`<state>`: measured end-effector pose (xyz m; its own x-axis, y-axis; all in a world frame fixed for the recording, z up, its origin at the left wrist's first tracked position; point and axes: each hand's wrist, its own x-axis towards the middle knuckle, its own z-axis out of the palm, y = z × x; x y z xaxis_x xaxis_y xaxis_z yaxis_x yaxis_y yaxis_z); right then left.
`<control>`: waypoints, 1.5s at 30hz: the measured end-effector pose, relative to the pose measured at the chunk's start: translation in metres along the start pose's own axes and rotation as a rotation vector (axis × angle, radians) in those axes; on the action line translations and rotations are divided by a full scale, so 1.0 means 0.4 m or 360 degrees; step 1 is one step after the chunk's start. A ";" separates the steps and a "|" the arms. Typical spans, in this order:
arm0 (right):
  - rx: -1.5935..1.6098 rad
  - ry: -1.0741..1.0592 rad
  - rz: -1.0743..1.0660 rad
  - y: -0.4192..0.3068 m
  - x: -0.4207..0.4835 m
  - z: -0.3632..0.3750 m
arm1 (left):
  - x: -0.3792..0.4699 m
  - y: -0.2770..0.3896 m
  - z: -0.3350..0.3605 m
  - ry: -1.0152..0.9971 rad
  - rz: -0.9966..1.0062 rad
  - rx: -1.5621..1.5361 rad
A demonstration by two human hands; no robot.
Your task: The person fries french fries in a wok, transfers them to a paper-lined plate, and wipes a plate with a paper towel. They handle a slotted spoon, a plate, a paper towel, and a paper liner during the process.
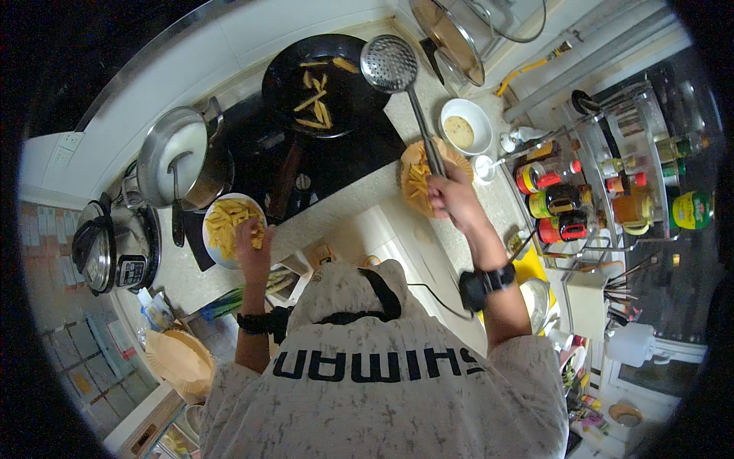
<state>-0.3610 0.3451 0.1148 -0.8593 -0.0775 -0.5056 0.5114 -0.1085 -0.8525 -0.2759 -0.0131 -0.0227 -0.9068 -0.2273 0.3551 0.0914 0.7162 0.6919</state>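
My right hand [456, 198] grips the handle of a stainless perforated skimmer [390, 63], its head raised by the right rim of a black wok [355, 112]. Several potato strips [312, 106] lie apart in the wok. Beneath the skimmer handle, a brown paper liner [424, 207] holds fried potato strips [417, 179]. My left hand [252, 244] is over the right side of a white bowl [217, 255] heaped with pale yellow potato strips [228, 221]. Its fingers are among the strips and blurred, so whether they pinch any is unclear.
A steel pot [150, 166] with whitish liquid and a ladle [176, 198] stands left of the wok, near an electric cooker [123, 264]. At right are a white bowl of batter-like liquid [459, 132], a small white dish [485, 172] and a bottle rack [608, 212].
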 end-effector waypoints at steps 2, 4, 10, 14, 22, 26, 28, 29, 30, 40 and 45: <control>-0.0606 0.0222 -0.0255 0.001 0.126 0.053 | -0.009 -0.008 0.009 -0.0067 -0.0143 -0.0093; -0.1344 0.0491 -0.0410 -0.006 0.248 0.097 | -0.014 -0.013 0.020 -0.0108 -0.0107 -0.0051; -0.1594 0.0570 -0.0578 0.006 0.404 0.165 | -0.014 -0.023 0.023 -0.0335 -0.0527 -0.0439; -0.0636 0.0274 -0.0134 0.011 0.413 0.187 | -0.013 -0.025 0.024 -0.0364 -0.0483 -0.0519; 0.0443 -0.0356 0.0551 -0.016 0.409 0.169 | -0.007 -0.032 0.025 -0.0507 -0.0479 -0.0611; 0.0686 -0.0555 0.0838 -0.010 0.391 0.156 | 0.002 -0.026 0.029 -0.0504 -0.0422 -0.0663; 0.0809 -0.0665 0.0952 -0.001 0.382 0.154 | 0.008 -0.018 0.024 -0.0516 -0.0432 -0.0645; 0.0917 -0.0738 0.1041 0.004 0.377 0.152 | 0.012 -0.013 0.020 -0.0528 -0.0464 -0.0640; 0.1024 -0.0809 0.1131 0.008 0.372 0.151 | 0.014 -0.007 0.017 -0.0558 -0.0528 -0.0642; 0.1530 -0.1118 0.1404 0.007 0.332 0.168 | 0.017 0.010 0.018 -0.0552 -0.0592 -0.0659; 0.1641 -0.1165 0.1344 0.009 0.325 0.176 | 0.008 -0.005 0.026 -0.0524 -0.0538 -0.0669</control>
<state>-0.4701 0.2650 0.0553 -0.2841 -0.8952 -0.3433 0.8860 -0.3820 0.2629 -0.2834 -0.0086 -0.0296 -0.9868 -0.1330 -0.0920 -0.1290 0.3043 0.9438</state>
